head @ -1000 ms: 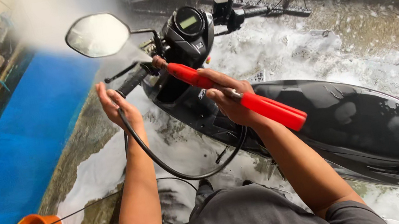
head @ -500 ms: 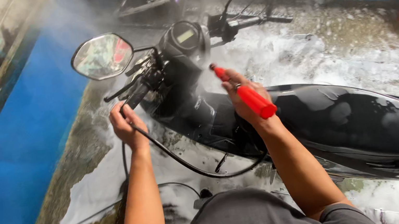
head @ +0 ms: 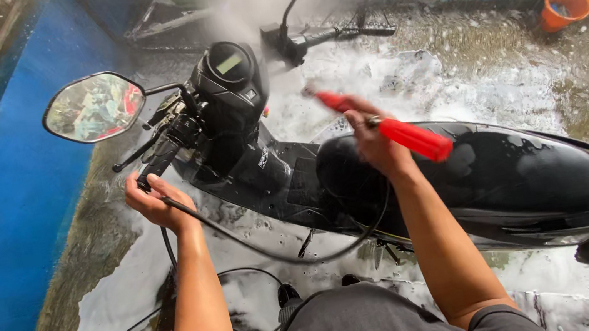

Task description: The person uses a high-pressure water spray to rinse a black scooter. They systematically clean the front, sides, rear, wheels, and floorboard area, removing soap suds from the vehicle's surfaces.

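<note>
Swinging the red plastic spray wand [head: 385, 122] toward the black scooter's dash [head: 231, 81], your right hand [head: 373, 147] grips it; left hand [head: 154, 202] now closed on the handlebar grip [head: 154, 163].

Spray gun [head: 390, 126]: red, slim, held slanting in the right hand's fingers [head: 365, 125], nozzle end up-left toward the handlebars, probably spraying, mist blurs it.
Hose [head: 260, 248]: thin, black, gripped in the left hand's fingers [head: 152, 198], looping below both hands to the gun.
Scooter [head: 422, 185]: black, wet, just beyond the fingers.

Dark grey tee [head: 369, 329] (short slvs), bare forearms
</note>
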